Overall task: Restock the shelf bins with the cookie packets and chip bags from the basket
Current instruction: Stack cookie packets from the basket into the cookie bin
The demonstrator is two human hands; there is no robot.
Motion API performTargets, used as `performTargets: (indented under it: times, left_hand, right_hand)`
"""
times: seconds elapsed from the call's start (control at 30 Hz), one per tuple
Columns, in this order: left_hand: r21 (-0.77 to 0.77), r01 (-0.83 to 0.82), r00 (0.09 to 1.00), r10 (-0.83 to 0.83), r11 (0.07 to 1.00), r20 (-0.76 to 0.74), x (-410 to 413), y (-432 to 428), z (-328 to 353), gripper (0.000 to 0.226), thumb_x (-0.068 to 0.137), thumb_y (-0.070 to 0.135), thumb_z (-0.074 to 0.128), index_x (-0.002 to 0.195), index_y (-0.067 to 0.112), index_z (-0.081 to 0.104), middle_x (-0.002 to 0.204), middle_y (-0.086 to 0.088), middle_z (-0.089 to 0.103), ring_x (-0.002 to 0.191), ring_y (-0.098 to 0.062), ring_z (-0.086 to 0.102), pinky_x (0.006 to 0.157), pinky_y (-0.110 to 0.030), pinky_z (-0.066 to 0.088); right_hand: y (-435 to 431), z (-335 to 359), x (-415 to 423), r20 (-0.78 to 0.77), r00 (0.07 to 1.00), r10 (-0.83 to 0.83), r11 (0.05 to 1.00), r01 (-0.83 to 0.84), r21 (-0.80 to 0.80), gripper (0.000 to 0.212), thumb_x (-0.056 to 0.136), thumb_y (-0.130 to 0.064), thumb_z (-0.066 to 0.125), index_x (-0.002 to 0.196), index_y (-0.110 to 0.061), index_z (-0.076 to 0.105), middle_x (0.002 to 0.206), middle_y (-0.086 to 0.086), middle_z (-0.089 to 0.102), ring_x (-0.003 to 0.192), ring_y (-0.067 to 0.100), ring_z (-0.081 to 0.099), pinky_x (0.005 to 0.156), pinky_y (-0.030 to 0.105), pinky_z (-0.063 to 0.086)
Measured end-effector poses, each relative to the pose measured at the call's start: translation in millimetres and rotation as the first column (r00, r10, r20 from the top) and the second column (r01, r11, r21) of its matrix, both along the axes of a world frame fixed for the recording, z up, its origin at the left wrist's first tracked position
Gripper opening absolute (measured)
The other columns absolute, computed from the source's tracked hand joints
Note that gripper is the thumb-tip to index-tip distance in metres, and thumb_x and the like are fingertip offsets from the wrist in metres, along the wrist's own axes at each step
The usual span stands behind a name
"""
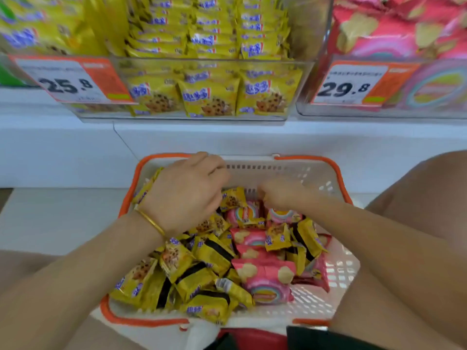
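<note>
Slatted plastic basket [338, 271] holds crinkly yellow cookie packets [202, 271] and pink chip bags [265, 276]. Your left hand [187, 195] and right hand [279, 195] curl in; their hold can't be told.

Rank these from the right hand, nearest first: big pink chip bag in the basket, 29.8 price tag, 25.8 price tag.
1. Big pink chip bag, in the basket below the right hand.
2. 29.8 price tag, upper right.
3. 25.8 price tag, upper left.
</note>
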State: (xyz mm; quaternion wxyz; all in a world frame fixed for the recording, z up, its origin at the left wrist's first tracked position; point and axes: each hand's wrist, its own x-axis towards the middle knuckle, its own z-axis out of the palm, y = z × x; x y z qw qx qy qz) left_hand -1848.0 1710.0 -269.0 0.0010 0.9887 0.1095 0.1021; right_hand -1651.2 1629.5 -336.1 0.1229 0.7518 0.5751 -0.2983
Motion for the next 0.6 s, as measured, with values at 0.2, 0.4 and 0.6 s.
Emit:
performTargets:
  times: [0.2, 0.4, 0.6]
  left_hand:
    - [-0.037, 0.011, 0.996, -0.015, 0.999, -0.092, 9, 1, -15, 0.031, 0.085, 0.024, 0.038, 0.087, 0.014, 0.067, 0.093, -0.003, 0.065, 0.084, -0.024, 0.063, 0.051, -0.038, 0.052]
    - [-0.083, -0.012, 0.987, -0.001, 0.996, -0.159, 17, 3, -14, 0.034, 0.090, 0.027, 0.032, 0.092, 0.015, 0.064, 0.092, -0.002, 0.062, 0.084, -0.022, 0.060, 0.055, -0.037, 0.052]
    - [-0.488, -0.515, 0.803, 0.199, 0.705, -0.562, 25, -1, -18, 0.042, 0.097, 0.047, 0.037, 0.112, 0.013, 0.057, 0.105, -0.004, 0.065, 0.095, -0.020, 0.062, 0.085, -0.038, 0.050]
  right_hand:
    - [-33, -62, -3, 0.018, 0.984, 0.178, 0.911, -0.157, -0.382, 0.075, 0.079, -0.051, 0.069, 0.137, -0.013, 0.040, 0.133, 0.006, 0.052, 0.117, 0.029, 0.053, 0.090, 0.040, 0.050]
    - [-29, -57, -3, 0.000, 0.994, 0.111, 0.954, -0.106, -0.281, 0.076, 0.073, -0.037, 0.077, 0.134, -0.014, 0.037, 0.129, 0.006, 0.054, 0.109, 0.026, 0.056, 0.086, 0.039, 0.052]
    - [-15, 12, -21, -0.307, 0.942, -0.134, 0.951, 0.210, 0.227, 0.087, 0.076, -0.040, 0.074, 0.143, -0.014, 0.027, 0.138, 0.007, 0.043, 0.121, 0.023, 0.045, 0.092, 0.031, 0.040]
